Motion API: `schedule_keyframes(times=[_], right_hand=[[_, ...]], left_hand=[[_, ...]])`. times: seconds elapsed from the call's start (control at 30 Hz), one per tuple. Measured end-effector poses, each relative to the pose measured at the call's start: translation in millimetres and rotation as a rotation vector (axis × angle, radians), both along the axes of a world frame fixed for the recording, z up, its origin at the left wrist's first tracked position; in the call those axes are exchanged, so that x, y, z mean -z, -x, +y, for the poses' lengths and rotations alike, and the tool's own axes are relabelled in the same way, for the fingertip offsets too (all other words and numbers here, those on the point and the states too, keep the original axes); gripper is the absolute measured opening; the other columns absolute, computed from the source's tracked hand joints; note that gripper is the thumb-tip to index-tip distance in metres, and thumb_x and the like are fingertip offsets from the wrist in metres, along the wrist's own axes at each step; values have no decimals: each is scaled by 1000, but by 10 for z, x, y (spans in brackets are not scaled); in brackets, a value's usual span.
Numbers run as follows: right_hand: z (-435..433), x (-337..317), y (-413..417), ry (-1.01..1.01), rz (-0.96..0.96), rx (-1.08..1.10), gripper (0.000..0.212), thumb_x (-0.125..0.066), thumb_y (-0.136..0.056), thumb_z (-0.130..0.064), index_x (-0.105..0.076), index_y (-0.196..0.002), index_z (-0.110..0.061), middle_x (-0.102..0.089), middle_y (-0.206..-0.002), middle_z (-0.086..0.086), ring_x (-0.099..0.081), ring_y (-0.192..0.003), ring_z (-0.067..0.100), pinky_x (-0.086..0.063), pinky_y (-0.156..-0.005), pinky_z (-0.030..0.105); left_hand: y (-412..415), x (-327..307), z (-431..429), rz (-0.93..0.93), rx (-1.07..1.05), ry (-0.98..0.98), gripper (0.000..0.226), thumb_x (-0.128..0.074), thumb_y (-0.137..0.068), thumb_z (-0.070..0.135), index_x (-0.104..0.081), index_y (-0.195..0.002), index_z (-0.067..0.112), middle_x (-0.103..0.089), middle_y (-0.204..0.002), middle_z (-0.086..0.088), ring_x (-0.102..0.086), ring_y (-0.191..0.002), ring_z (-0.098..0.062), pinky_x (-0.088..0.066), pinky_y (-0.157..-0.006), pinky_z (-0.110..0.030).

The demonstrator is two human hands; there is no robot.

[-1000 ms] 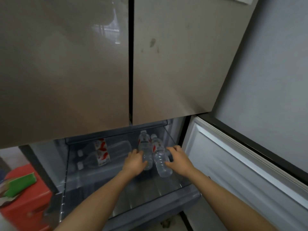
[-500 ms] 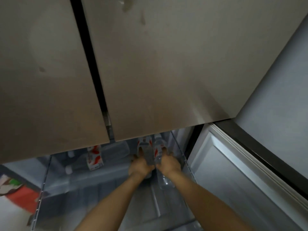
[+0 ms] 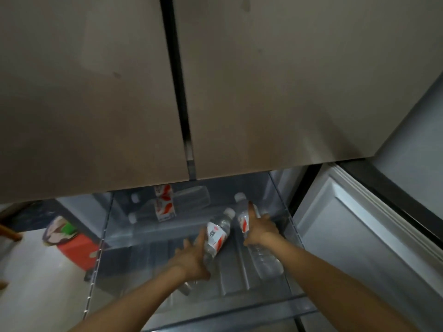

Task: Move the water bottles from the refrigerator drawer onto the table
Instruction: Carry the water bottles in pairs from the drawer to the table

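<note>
The refrigerator drawer (image 3: 239, 300) is pulled out below the shut upper doors. My left hand (image 3: 191, 259) grips a clear water bottle (image 3: 218, 232) with a red and white label, its white cap pointing away from me. My right hand (image 3: 260, 227) holds a second water bottle (image 3: 263, 259) of the same kind, index finger stretched along it. Both bottles are tilted, their caps raised above the drawer floor. Two more water bottles (image 3: 191, 202) lie on their sides at the drawer's back left, caps to the left.
The upper refrigerator doors (image 3: 263, 92) hang over the back of the drawer. An open lower door panel (image 3: 359, 224) stands at the right. A red stool (image 3: 76, 252) with a green and white item on it sits on the floor at left.
Both hands have closed on their bottles and drawn them toward me, away from the drawer's back. The bottles now tilt apart. The camera view has shifted down and left.
</note>
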State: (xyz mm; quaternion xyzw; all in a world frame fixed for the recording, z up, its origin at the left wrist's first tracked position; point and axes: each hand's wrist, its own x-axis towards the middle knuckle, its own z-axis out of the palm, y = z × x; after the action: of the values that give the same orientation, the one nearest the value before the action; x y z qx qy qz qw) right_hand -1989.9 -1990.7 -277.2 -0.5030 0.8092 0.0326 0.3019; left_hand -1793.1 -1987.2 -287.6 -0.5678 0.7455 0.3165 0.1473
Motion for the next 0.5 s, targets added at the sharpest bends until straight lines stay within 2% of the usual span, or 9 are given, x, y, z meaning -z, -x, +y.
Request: schedule_keyframes(times=[0.07,0.1,0.2,0.27,0.37,0.5], right_hand=[[-60,20,-6,38,18,46,111,-72,-75,-34,16,-142,-36,-21,-143,21,-36,-127,39,-41,-98,43],[-98,29,-26,68,31,62,107,-70,-76,-36,13,-144,-34,-24,-142,21,-36,-126,38,-41,-97,44],[-144,52,-89,136,74,70,99,-67,-80,-33,8,-145,-30,-29,-138,22,-39,-123,38,-44,-92,43],[-128,30,-97,139,70,40,103,-68,-78,-32,11,-144,-32,-29,-138,23,-41,-122,38,-46,-90,41],[-11,-44,-58,149,49,7,109,-72,-73,-32,11,-144,-33,-27,-141,21,-45,-121,36,-47,-87,39],[276,-273,14,282,2,-33,102,-73,-71,-31,-1,-143,-33,-29,-140,17,-43,-121,36,-45,-91,41]], left_hand=[[215,2,-80,-9,-60,82,115,-70,-69,50,18,-141,34,-23,-145,-15,-33,-129,-36,-37,-102,-49],[322,3,-126,-4,-97,128,111,-68,-70,52,14,-143,30,-25,-144,-14,-34,-128,-35,-37,-100,-49],[549,47,-248,26,-208,196,99,-64,-77,44,5,-145,23,-28,-144,-15,-35,-128,-35,-39,-99,-48],[574,52,-289,19,-227,191,94,-63,-79,39,1,-145,21,-30,-142,-15,-37,-126,-35,-41,-98,-47],[522,17,-252,47,-216,195,89,-64,-78,37,-6,-144,21,-37,-137,-14,-44,-121,-34,-46,-92,-44],[357,-185,-114,139,-109,242,76,-67,-75,34,-24,-135,17,-42,-131,-11,-52,-112,-32,-49,-85,-39]])
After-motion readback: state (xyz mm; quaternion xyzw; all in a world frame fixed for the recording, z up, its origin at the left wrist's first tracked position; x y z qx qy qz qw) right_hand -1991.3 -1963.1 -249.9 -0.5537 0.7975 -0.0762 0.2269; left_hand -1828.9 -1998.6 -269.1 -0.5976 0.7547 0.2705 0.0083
